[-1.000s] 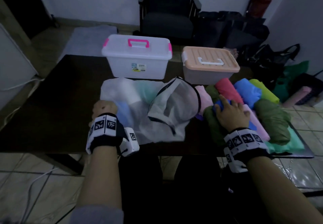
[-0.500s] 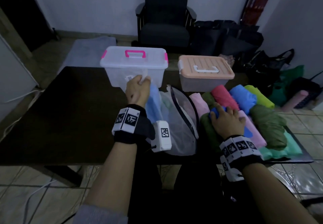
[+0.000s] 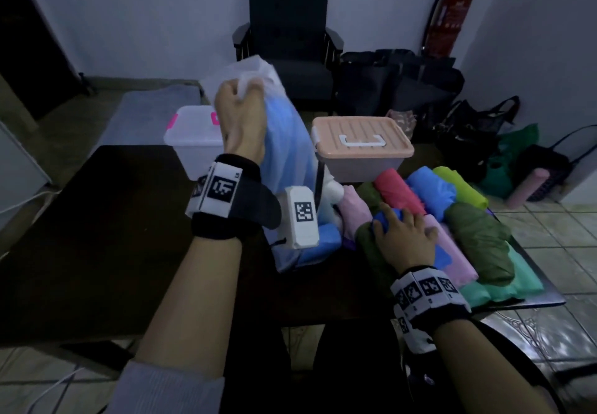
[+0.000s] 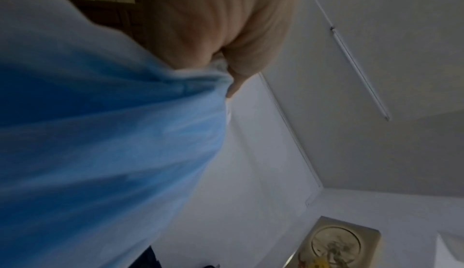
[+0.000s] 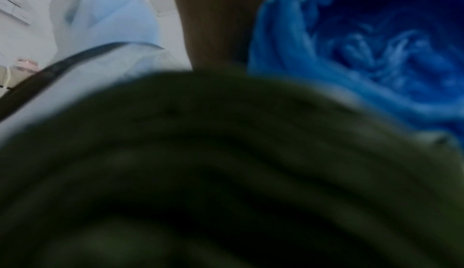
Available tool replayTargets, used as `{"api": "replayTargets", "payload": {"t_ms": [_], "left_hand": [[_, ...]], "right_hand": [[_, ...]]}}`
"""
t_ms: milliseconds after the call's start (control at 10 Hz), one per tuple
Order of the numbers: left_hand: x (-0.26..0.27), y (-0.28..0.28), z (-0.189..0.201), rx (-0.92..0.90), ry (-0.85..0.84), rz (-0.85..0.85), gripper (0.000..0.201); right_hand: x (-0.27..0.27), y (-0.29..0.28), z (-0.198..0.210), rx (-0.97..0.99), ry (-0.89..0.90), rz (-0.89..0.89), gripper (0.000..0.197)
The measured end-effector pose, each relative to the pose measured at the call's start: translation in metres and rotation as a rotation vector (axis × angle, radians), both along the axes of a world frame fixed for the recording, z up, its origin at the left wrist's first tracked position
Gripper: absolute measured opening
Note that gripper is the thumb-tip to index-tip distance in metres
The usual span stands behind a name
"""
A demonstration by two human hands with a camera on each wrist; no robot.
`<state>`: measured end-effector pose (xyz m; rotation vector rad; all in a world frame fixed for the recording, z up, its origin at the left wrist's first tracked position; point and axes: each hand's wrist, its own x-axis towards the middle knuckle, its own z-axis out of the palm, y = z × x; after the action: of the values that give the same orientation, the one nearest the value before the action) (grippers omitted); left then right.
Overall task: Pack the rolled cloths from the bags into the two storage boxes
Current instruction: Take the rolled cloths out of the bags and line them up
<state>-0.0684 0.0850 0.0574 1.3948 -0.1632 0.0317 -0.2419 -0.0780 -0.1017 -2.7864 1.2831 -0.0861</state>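
The emptying of a bag is in hand; the translucent bag (image 3: 284, 142) is held up at the upper middle of the frame, its bunched end clenched in the left hand (image 3: 240, 116), a blue cloth still showing inside it; the right hand (image 3: 403, 236) is laid with relaxed fingers on the rolled cloths (image 3: 452, 220) heaped at the lower right of the tabletop (image 3: 97, 236), gripping nothing. Both boxes, the clear box (image 3: 193, 142) and the peach-lidded box (image 3: 361, 142), are seen lidded behind; the next move is judged to call for shaking the bag empty, then unlidding a box.
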Motion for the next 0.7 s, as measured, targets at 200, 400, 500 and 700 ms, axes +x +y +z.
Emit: {"api": "replayTargets", "payload": {"t_ms": [200,400,500,700], "left_hand": [[0.04,0.052,-0.035,0.103,0.199,0.177,0.045],[0.065,0.129,-0.086,0.503,0.409,0.373,0.052],[0.043,0.124,-0.074,0.879,0.17,0.625,0.055],[-0.005,0.046,-0.061,0.87,-0.079,0.047,0.048]], "right_hand": [[-0.001,0.0,0.002,0.03,-0.002,-0.002,0.051],[0.0,-0.005,0.013,0.19,-0.133,-0.016,0.053],[0.002,-0.006,0.017,0.084,-0.201,0.003,0.044],[0.017,0.022,0.04,0.104,-0.667,0.122,0.023]]}}
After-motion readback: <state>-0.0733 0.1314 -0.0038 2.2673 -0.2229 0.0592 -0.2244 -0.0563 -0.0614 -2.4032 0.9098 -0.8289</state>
